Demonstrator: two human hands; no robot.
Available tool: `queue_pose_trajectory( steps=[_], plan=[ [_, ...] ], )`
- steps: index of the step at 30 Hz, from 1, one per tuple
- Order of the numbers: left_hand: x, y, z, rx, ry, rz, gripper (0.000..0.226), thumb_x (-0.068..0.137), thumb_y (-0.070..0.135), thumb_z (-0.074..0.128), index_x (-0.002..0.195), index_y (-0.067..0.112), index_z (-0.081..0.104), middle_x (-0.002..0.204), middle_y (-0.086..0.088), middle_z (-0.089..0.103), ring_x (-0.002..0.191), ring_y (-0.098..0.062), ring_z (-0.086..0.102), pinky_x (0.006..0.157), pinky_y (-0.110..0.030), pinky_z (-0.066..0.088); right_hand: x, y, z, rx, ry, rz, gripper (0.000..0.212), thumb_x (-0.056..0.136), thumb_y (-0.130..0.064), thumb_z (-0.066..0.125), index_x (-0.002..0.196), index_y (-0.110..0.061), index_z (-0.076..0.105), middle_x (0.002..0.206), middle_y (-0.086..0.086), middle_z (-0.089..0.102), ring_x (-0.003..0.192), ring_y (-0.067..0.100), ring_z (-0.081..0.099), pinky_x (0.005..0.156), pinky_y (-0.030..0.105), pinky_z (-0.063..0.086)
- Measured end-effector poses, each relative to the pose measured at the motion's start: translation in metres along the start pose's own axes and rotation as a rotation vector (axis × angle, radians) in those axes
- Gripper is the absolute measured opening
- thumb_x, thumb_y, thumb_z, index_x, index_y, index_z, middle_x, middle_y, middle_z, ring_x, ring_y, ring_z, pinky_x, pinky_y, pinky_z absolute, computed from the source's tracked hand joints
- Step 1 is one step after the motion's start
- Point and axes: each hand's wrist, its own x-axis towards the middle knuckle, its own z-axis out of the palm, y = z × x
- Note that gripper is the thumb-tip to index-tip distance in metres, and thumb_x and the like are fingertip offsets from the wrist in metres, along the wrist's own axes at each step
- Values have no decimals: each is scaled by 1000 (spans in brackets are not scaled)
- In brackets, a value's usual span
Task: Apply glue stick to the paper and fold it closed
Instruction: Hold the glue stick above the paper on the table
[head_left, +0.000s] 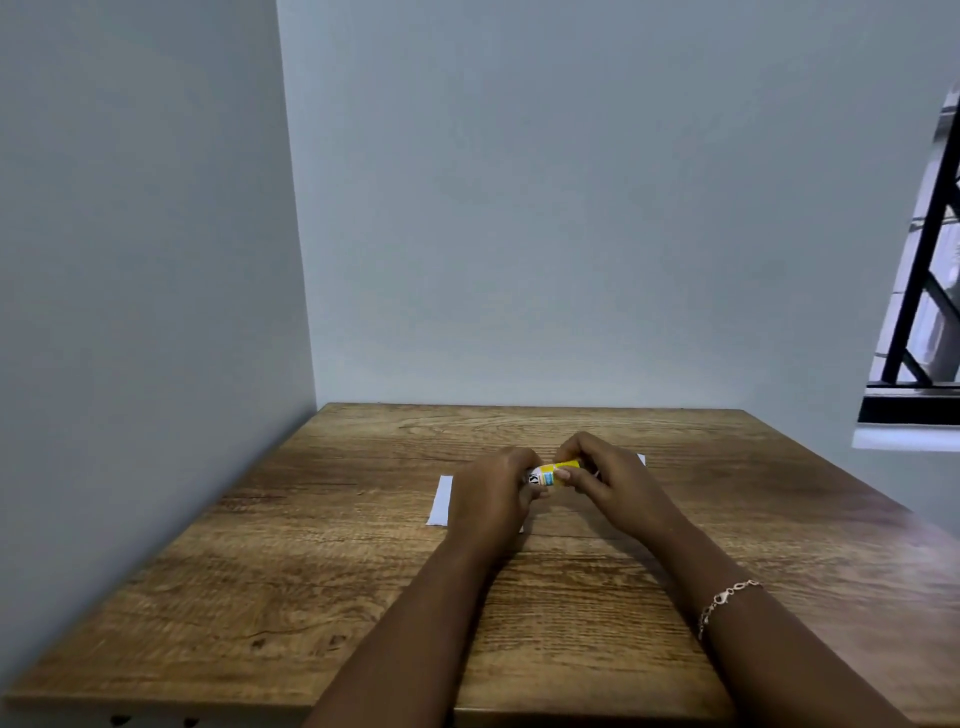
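Two hands meet over the far half of the tabletop (322, 587), about midway between its left and right edges, and between them is the glue stick (553, 474). The left hand (491, 491) has its fingers curled tight round the white, printed end. The right hand (610, 478) pinches the yellow end with thumb and fingertips, closed small, a bracelet (727, 597) on its wrist. From where I stand I cannot tell whether the cap is on or has come loose; it looks to me like the uncapping step, with no glue laid down yet.

The paper (440, 501) lies flat on the wood directly under the hands. They hide most of it: a white strip shows past the left hand, and a corner peeks out beyond the right, nearer the far edge.

The stick should be an easy thing to handle: light, rigid, smooth plastic, apt to roll if put down on its side. I would grip it round the barrel, low enough to press with. The paper is the touchy part. It is thin and limp, and likely to skate on that smooth wood. I would pin it with flat fingers near one edge while rubbing, then lift the opposite edge to fold it over.
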Motion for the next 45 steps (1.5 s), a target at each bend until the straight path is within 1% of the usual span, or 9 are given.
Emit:
queue_pose_trajectory(
  steps=[7, 12, 16, 18, 21, 29, 34, 39, 45],
  plan=[
    [1, 0, -3, 16, 28, 24, 21, 83, 21, 62, 103, 16, 66, 99, -5, 71, 92, -26, 62, 66, -30, 33, 3, 1, -1, -112, -69, 19, 9, 89, -18, 53, 81, -16, 53, 61, -11, 52, 58, 7, 48, 58, 27, 35],
    [2, -3, -5, -90, -52, -20, 22, 83, 30, 64, 100, 17, 69, 84, -7, 71, 81, -23, 61, 55, -27, 28, 0, 1, -4, -126, -41, -115, 10, 80, -22, 56, 87, -16, 53, 77, 3, 60, 68, 15, 51, 57, 15, 32],
    [2, -4, -7, -83, -99, -46, 22, 82, 29, 65, 100, 17, 68, 88, -6, 70, 84, -20, 60, 57, -28, 24, -3, 4, -4, -50, -57, -48, 20, 84, -27, 60, 102, -20, 53, 70, -5, 54, 63, 4, 51, 55, 12, 36],
    [1, -4, -8, -54, -107, -45, 22, 82, 28, 65, 102, 19, 67, 92, -4, 70, 87, -19, 60, 61, -25, 24, -1, 5, -2, -41, -78, -19, 7, 90, -27, 52, 87, -21, 56, 62, -7, 52, 56, 3, 52, 54, 17, 39],
    [1, -3, -7, -10, -98, -26, 21, 83, 28, 63, 102, 20, 66, 96, -2, 70, 90, -19, 60, 64, -25, 27, 1, 2, -2, -122, -99, 4, 26, 92, -22, 48, 66, -24, 49, 57, -7, 49, 54, 7, 46, 60, 34, 38],
    [0, -1, -8, -43, -105, -46, 15, 81, 28, 65, 93, 19, 68, 85, -4, 70, 83, -21, 60, 58, -28, 24, 1, -3, -4, -167, -70, -46, 8, 89, -15, 53, 85, -11, 58, 64, -15, 47, 61, 2, 42, 56, 17, 30],
    [1, -3, -12, 40, -61, -35, 18, 79, 26, 66, 96, 20, 67, 92, 0, 71, 87, -18, 61, 57, -27, 28, -1, -2, 1, -166, -152, 2, 17, 90, -19, 52, 93, -5, 60, 72, -2, 54, 66, 13, 48, 63, 30, 36],
    [2, -4, -10, 118, -58, 52, 22, 84, 24, 61, 105, 21, 66, 104, 1, 70, 97, -19, 61, 66, -25, 27, 0, -3, 2, -207, -255, 82, 14, 92, -19, 47, 82, -25, 55, 65, -10, 47, 60, 6, 44, 55, 23, 30],
    [3, -9, -10, 188, -100, 21, 23, 86, 32, 57, 105, 28, 67, 93, -2, 71, 90, -22, 61, 62, -26, 28, 3, -2, 4, -503, -143, -97, 28, 91, -26, 45, 110, -10, 58, 101, 11, 63, 92, 27, 56, 68, 28, 30]
  ],
)
